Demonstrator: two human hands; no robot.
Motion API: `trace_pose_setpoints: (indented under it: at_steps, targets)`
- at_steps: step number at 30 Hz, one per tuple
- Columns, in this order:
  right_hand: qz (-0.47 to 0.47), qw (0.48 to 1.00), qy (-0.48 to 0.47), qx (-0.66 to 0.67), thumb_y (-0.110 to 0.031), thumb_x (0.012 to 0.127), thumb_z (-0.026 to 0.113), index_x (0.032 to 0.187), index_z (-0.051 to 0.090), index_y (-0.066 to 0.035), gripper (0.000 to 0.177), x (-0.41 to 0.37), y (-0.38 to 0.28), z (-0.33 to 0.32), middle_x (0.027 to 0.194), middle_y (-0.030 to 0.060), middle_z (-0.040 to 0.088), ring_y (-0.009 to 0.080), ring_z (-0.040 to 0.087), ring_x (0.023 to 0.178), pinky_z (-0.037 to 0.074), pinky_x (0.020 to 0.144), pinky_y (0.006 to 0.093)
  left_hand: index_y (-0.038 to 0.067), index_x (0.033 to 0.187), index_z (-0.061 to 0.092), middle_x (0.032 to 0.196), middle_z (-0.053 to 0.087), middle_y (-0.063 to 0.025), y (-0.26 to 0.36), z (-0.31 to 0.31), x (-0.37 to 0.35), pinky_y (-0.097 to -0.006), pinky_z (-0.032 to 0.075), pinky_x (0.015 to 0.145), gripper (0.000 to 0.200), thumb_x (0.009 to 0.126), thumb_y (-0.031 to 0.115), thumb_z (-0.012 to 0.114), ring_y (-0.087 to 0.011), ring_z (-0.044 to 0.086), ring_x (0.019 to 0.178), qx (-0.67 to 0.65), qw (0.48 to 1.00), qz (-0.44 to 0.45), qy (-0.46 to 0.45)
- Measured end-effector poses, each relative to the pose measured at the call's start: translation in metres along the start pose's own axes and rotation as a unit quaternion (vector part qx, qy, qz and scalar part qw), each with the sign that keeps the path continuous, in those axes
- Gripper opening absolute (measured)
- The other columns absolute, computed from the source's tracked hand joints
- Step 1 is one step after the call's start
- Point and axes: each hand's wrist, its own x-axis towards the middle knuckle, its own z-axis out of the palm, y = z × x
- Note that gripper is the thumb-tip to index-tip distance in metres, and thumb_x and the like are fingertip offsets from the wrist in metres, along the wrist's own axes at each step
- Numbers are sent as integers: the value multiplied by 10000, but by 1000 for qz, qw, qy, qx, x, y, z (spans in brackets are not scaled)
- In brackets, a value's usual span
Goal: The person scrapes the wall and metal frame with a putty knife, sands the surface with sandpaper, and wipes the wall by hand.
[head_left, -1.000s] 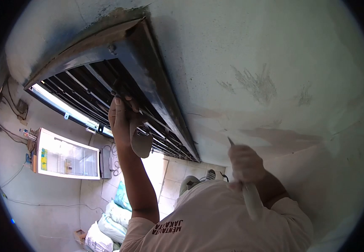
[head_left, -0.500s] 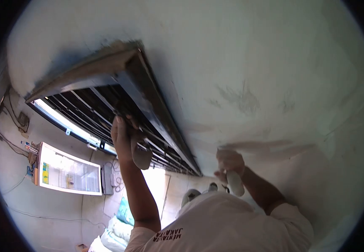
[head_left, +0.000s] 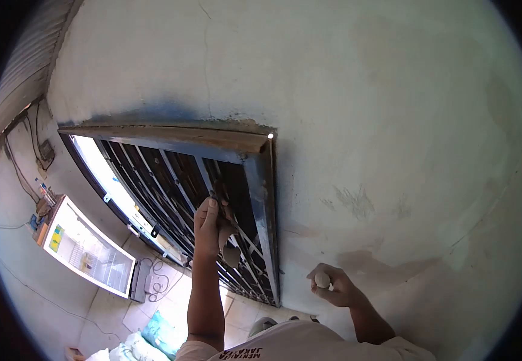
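My left hand (head_left: 208,224) is raised with its fingers closed on a bar of the dark metal grille door (head_left: 177,174). A pale rounded thing (head_left: 231,256) shows just below this hand; what it is I cannot make out. Near the plastered wall (head_left: 363,132), right of the door frame, my right hand (head_left: 333,285) is closed round a pale object with a rounded end (head_left: 322,279). The rest of that object is hidden by the fingers.
A white-framed glass display case (head_left: 89,246) stands at the left, with a grey box (head_left: 143,280) and looped cable beside it. Pale bags (head_left: 131,349) and a blue-green bag (head_left: 160,332) lie at the bottom. Cables run along the left wall.
The view has shifted, so the door frame's top corner now appears lower and further right. My right hand shows lower in the view, its object now seen end-on. My left hand remains at the grille.
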Motion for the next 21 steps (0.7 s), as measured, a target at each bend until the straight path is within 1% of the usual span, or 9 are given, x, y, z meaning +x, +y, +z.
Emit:
trace_pose_setpoints:
  at_steps: [1, 2, 5, 8, 12, 15, 16, 18, 21]
  targets:
    - [-24, 998, -17, -57, 3, 851, 615, 1120, 568, -39, 276, 0, -1, -1, 880, 31, 586, 102, 557, 783, 463, 708, 285, 38, 960, 565, 728, 570, -59, 0, -1, 0, -255, 491, 506, 347, 1025, 353, 434, -130, 564, 579, 1, 1000, -1, 1]
    - [16, 1000, -9, -5, 4, 840, 621, 1016, 597, -43, 184, -2, -7, 1, 879, 36, 604, 106, 568, 792, 463, 712, 288, 32, 957, 569, 717, 572, -59, -1, -2, 1, -258, 486, 523, 341, 1028, 336, 433, -135, 563, 576, 11, 1000, 4, 1]
    - [37, 999, 24, -1, -25, 824, 650, 1003, 595, -46, 188, -6, -14, 8, 883, 32, 606, 128, 569, 779, 458, 699, 288, 27, 954, 573, 716, 575, -59, 3, -2, 0, -256, 480, 533, 343, 1031, 327, 428, -137, 565, 592, 10, 1000, -3, -1]
    - [-54, 998, 24, -13, -126, 808, 742, 977, 595, -40, 240, -9, -14, 5, 838, 39, 600, 140, 543, 719, 430, 644, 287, 25, 961, 580, 715, 569, -46, 3, -4, 0, -252, 477, 563, 349, 1030, 335, 434, -121, 560, 631, -1, 1000, -2, -18]
    - [-144, 987, 49, 59, -308, 762, 828, 919, 602, -20, 399, 1, -37, -4, 708, 44, 550, 131, 474, 640, 364, 569, 295, 39, 970, 564, 736, 571, -51, -4, -13, 5, -277, 519, 543, 364, 1018, 380, 445, -139, 578, 620, 27, 998, 22, -43]
    - [-205, 971, 114, 54, -319, 750, 837, 869, 591, -32, 397, 15, -71, -8, 686, 46, 550, 139, 483, 611, 374, 549, 300, 37, 968, 570, 739, 581, -48, -2, -15, 3, -279, 515, 558, 365, 1018, 377, 448, -137, 577, 628, 29, 999, 7, -44]
    - [-225, 964, 126, 57, -327, 745, 841, 857, 582, -36, 405, 21, -84, -10, 676, 46, 549, 137, 484, 596, 377, 538, 297, 22, 940, 610, 744, 588, -20, 3, -12, 0, -219, 418, 628, 358, 1023, 338, 462, -85, 527, 677, 8, 999, 10, -40]
    - [-265, 950, 153, 65, -341, 735, 847, 832, 564, -44, 422, 32, -113, -11, 655, 44, 546, 134, 486, 566, 382, 518, 290, 27, 939, 611, 743, 588, -16, 7, -13, -3, -222, 419, 638, 350, 1021, 335, 468, -84, 525, 683, 24, 999, 20, -44]
    - [-323, 932, 161, 15, -386, 730, 835, 816, 478, -68, 485, 51, -153, -13, 622, 17, 467, 132, 424, 525, 359, 500, 292, 33, 934, 616, 745, 589, -10, 1, -17, -1, -229, 418, 654, 330, 1021, 318, 474, -82, 521, 698, 6, 998, 27, -57]
